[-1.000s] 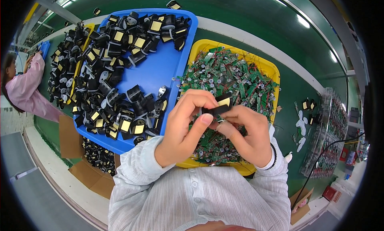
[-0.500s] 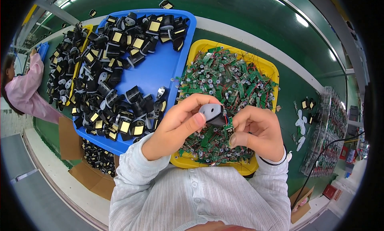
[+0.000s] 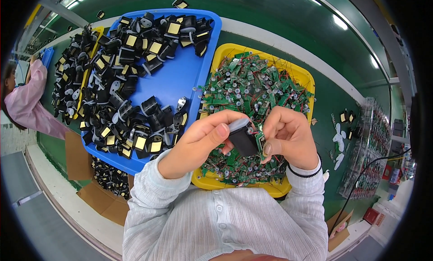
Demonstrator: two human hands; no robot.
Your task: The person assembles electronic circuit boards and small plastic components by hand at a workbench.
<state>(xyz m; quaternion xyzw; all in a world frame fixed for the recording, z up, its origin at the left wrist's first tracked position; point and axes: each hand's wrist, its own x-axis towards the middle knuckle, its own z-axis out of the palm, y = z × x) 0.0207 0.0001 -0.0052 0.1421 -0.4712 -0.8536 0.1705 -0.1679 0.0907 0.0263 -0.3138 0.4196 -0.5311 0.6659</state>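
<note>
The left grip (image 3: 198, 141) is closed around a black casing (image 3: 244, 142), thumb near its grey end cap (image 3: 239, 124), with the casing tilted and its long side turned toward the right grip (image 3: 288, 137). The right grip pinches a narrow green circuit board (image 3: 260, 143) between thumb and fingers. Board and casing sit side by side, with reddish wires (image 3: 251, 129) at the casing's upper end; whether the two touch cannot be told. Both grips are above the yellow tray (image 3: 218, 55), inside its left and right rims, and the casing and board are over its middle.

Beneath them, the loose boards (image 3: 252, 87) heap almost to the rim, a few poking over the left edge. That edge lies just beside the blue tray (image 3: 167, 85), whose right half shows a broad patch of bare floor, while black casings (image 3: 131, 55) crowd its left side and far end. Below the blue tray's near edge stands a cardboard box (image 3: 79, 157) with flaps spread.

Right of the yellow tray, a strip of green counter (image 3: 325, 139) runs toward white pieces (image 3: 339, 141) and stacked clear trays (image 3: 367, 148). A pale ledge (image 3: 270, 37) passes behind both trays. Far left, a person in pink (image 3: 29, 91) reaches forward, well apart.
</note>
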